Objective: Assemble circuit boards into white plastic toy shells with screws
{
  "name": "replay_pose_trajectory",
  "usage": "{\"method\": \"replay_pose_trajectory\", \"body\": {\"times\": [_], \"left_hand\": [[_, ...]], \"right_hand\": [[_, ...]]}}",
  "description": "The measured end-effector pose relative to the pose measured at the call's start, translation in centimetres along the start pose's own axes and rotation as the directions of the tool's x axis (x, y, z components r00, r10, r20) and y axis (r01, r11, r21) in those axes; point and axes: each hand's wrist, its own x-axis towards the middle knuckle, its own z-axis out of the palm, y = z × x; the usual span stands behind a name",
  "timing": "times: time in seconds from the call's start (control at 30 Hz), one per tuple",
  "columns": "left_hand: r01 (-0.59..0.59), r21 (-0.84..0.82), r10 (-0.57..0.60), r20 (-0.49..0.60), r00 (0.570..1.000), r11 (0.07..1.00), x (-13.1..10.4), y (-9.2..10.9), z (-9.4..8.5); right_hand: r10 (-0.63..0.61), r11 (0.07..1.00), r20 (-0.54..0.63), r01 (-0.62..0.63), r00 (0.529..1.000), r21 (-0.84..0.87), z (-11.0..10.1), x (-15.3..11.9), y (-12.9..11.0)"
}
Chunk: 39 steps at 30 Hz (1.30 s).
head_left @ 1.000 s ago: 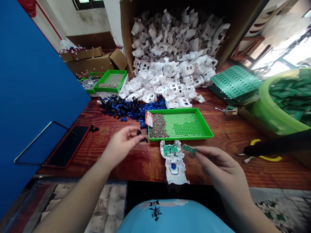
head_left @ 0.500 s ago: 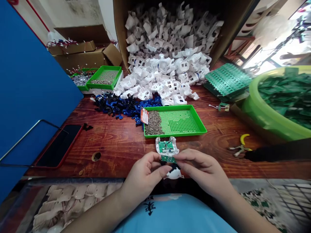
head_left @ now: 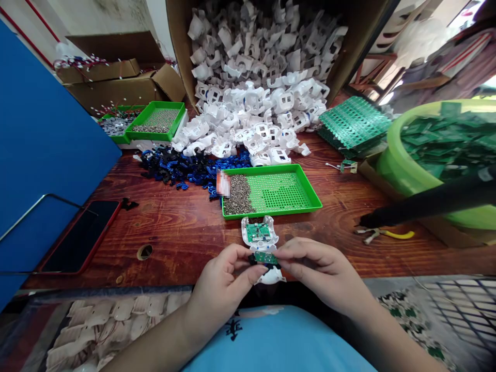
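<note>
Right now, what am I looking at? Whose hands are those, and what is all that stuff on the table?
The picture comes from a camera worn on a person's head, looking down, so the two hands belong to that person. There is no machine here.

The left hand and the right hand meet over a white plastic shell lying on the wooden table. Together they pinch a small green circuit board over the shell. Another green board already sits inside the shell, farther from the person.

Behind it is a green tray with a heap of tiny metal screws. Further back lie blue and black plastic bits and a big pile of white shells spilling out of a cardboard box. On the right, a green tub holds many more green boards. A phone lies on the left.
</note>
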Motion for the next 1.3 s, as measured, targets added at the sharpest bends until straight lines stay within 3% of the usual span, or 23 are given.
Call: {"method": "replay_pose_trajectory", "body": {"times": [0.37,0.53,0.8,1.03,1.3], "left_hand": [[-0.03,0.022,0.031,-0.045,0.999,0.999,-0.45,-0.7,0.13],[0.004,-0.037,-0.006,-0.069,0.998,0.999,-0.39,-0.27,0.27],[0.078,-0.146,-0.085,-0.045,0.995,0.986,-0.16,-0.15,0.28],[0.07,-0.174,-0.082,-0.066,0.994,0.982,0.01,-0.28,0.55],[0.043,-0.184,-0.065,-0.117,0.991,0.982,-0.15,-0.39,0.46]], "right_hand": [[-0.08,0.991,0.113,0.091,0.99,-0.1,-0.42,0.04,-0.44],[-0.137,0.979,0.062,0.144,0.989,-0.145,-0.09,0.14,-0.87],[-0.108,0.98,0.017,0.109,0.994,-0.166,0.11,0.18,-0.39],[-0.113,0.976,0.034,0.117,0.993,-0.186,0.18,0.31,-0.22],[-0.035,0.994,0.036,0.038,0.999,-0.099,0.19,1.01,-0.34]]}}
